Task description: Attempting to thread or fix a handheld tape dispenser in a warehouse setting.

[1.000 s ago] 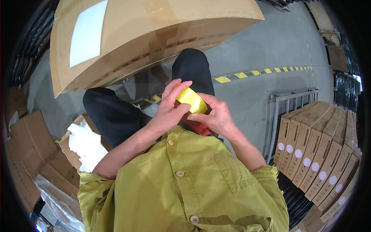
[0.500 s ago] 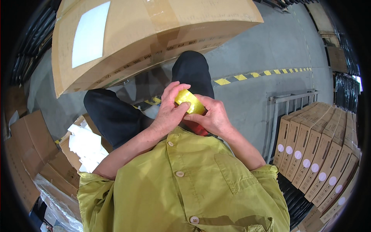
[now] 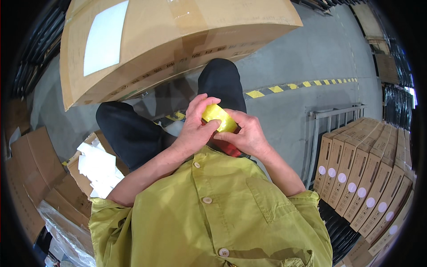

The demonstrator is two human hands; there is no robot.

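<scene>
Between my two hands, above my lap, is a roll of yellow tape (image 3: 218, 117). My left hand (image 3: 196, 123) grips its left side, thumb pressed on the outer face and fingers curled over the top. At the roll's right side, my right hand (image 3: 247, 130) pinches it between thumb and fingers. A red thing (image 3: 227, 147) shows partly beneath my right hand; its kind is hidden. Beyond my knees stands a large cardboard box (image 3: 155, 40) with a white sheet (image 3: 106, 38) lying on its top and a strip of tape across it.
At my left, an open carton (image 3: 80, 170) holds white paper pieces (image 3: 98, 167), near flattened cardboard (image 3: 38, 155) and clear plastic wrap (image 3: 66, 231). A row of narrow brown boxes (image 3: 360, 173) stands at right beside a grey metal rack (image 3: 338, 112). Yellow-black striped tape (image 3: 291, 86) crosses the floor.
Almost nothing differs. Both hands keep their hold on the tape roll, which has tilted very slightly; the view has shifted a little.
</scene>
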